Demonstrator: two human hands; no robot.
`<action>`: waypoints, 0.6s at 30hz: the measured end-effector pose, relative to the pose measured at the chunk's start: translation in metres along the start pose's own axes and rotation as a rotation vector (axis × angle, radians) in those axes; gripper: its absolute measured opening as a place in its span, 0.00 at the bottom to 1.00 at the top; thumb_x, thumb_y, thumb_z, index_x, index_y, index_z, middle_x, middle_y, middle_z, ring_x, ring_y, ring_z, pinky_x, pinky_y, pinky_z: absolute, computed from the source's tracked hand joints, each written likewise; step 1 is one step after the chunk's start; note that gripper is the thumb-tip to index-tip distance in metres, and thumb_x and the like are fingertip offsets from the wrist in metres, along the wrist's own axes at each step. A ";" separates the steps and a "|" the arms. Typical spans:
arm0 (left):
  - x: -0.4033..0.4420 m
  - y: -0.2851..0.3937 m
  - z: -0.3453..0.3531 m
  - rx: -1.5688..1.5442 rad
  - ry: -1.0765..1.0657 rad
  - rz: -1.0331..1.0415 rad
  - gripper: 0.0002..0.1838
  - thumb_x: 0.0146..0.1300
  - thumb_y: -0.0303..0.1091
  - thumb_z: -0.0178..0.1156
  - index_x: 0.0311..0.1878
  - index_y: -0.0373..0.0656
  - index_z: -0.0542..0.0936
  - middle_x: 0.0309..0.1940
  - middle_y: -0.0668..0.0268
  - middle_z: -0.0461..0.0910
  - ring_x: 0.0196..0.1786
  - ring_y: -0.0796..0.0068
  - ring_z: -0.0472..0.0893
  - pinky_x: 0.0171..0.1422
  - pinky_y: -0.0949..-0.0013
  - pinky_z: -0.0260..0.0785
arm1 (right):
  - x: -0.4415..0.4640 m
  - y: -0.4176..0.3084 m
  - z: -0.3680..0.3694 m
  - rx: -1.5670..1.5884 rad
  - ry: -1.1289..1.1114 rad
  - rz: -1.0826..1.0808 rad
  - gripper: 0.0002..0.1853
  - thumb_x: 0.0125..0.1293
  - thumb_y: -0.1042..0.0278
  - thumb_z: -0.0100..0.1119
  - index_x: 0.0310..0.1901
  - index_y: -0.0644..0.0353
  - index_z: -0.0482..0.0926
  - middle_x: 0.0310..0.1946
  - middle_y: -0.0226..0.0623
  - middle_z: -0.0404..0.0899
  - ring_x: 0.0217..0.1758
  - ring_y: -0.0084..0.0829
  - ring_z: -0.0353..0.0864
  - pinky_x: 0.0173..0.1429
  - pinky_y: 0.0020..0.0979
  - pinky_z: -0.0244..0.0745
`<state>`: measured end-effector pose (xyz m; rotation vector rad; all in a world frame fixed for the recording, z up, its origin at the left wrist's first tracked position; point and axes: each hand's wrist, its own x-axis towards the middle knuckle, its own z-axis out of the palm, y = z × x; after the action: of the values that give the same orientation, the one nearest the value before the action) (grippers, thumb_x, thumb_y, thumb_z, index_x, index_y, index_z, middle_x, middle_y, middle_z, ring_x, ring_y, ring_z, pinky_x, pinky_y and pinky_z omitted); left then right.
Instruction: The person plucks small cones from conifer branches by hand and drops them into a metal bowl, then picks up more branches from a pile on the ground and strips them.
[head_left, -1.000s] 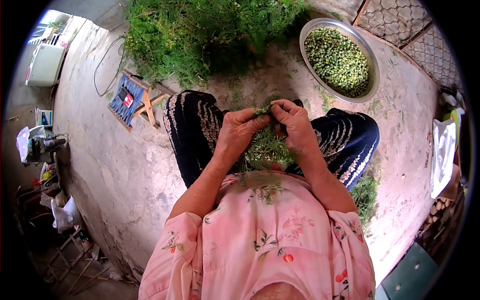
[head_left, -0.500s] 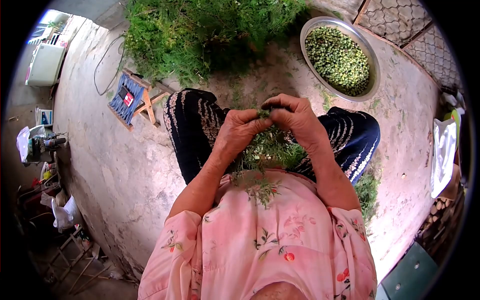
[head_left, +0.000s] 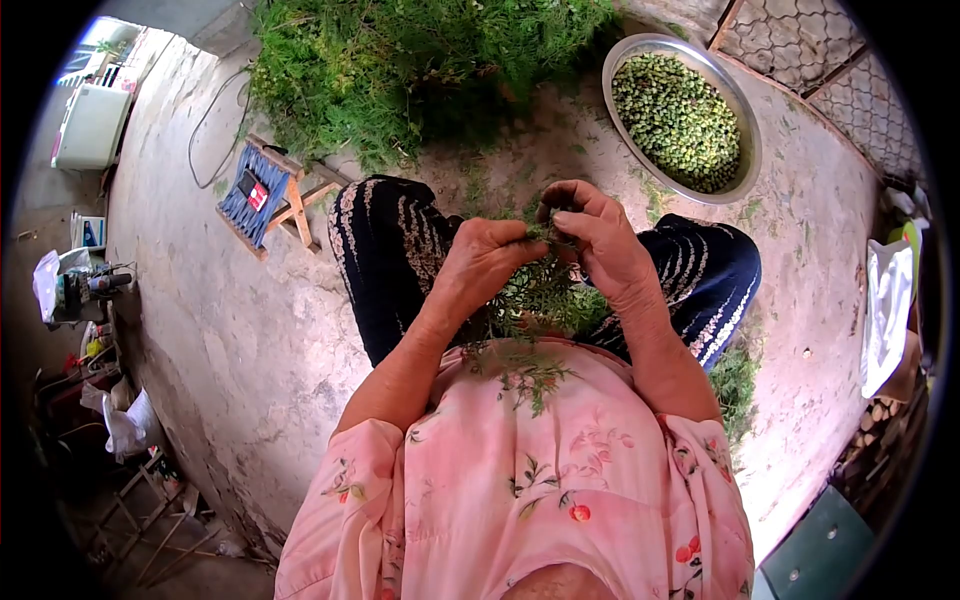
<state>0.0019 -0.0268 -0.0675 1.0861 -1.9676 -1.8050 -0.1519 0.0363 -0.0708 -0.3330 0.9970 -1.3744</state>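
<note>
At 10 o'clock, a blue-topped folding stool (head_left: 240,207) stood on the floor (head_left: 240,330). Between 11 and 12, a green plant pile (head_left: 400,80) lay. At centre, the left hand (head_left: 480,262) pinched the green sprig (head_left: 535,300), which hung above the lap. The right hand (head_left: 608,245) curled beside it; its grip could not be determined. Between 1 and 2, a metal basin (head_left: 751,165) contained small green pods (head_left: 675,120)

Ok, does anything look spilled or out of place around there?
Green scraps litter the floor by the metal bowl, and a loose clump lies beside the right leg, apart from the big heap. Untidy rather than wrong, I'd say. I see no clear spill from the bowl.
</note>
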 end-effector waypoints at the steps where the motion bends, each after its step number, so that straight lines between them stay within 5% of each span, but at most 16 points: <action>1: 0.000 0.000 0.000 0.000 0.000 -0.001 0.06 0.51 0.27 0.59 0.23 0.35 0.75 0.15 0.75 0.70 0.22 0.90 0.64 0.25 0.78 0.58 | 0.000 0.001 -0.001 0.000 0.000 0.001 0.09 0.59 0.68 0.56 0.38 0.63 0.75 0.26 0.26 0.74 0.27 0.13 0.70 0.30 0.14 0.66; 6: 0.003 -0.013 0.003 0.028 0.006 0.061 0.05 0.52 0.28 0.59 0.26 0.35 0.77 0.16 0.74 0.72 0.23 0.90 0.66 0.27 0.79 0.60 | 0.001 0.001 -0.005 -0.503 -0.141 -0.148 0.10 0.56 0.69 0.58 0.37 0.66 0.76 0.29 0.27 0.76 0.31 0.16 0.71 0.33 0.19 0.67; 13: 0.004 -0.009 0.006 0.198 -0.036 0.051 0.06 0.51 0.26 0.59 0.32 0.34 0.79 0.20 0.68 0.77 0.26 0.88 0.71 0.31 0.79 0.65 | 0.004 0.005 -0.009 -0.807 -0.139 -0.265 0.08 0.59 0.69 0.55 0.33 0.66 0.76 0.23 0.26 0.74 0.26 0.17 0.70 0.29 0.19 0.66; 15: 0.003 -0.003 0.008 0.101 0.006 0.066 0.07 0.50 0.30 0.60 0.29 0.36 0.78 0.17 0.57 0.73 0.20 0.75 0.72 0.28 0.72 0.64 | 0.006 0.012 -0.014 -0.287 -0.038 0.039 0.08 0.61 0.67 0.53 0.31 0.63 0.75 0.19 0.25 0.70 0.21 0.17 0.66 0.23 0.19 0.62; 18: 0.006 -0.006 0.009 0.030 0.027 0.084 0.07 0.51 0.29 0.60 0.31 0.35 0.78 0.19 0.64 0.75 0.22 0.80 0.71 0.29 0.73 0.65 | 0.015 0.013 -0.028 0.000 0.114 0.039 0.07 0.63 0.65 0.51 0.34 0.60 0.71 0.20 0.27 0.68 0.19 0.18 0.65 0.18 0.18 0.57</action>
<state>-0.0058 -0.0239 -0.0764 1.0153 -1.9996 -1.7138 -0.1664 0.0347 -0.1019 -0.2355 1.0917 -1.3700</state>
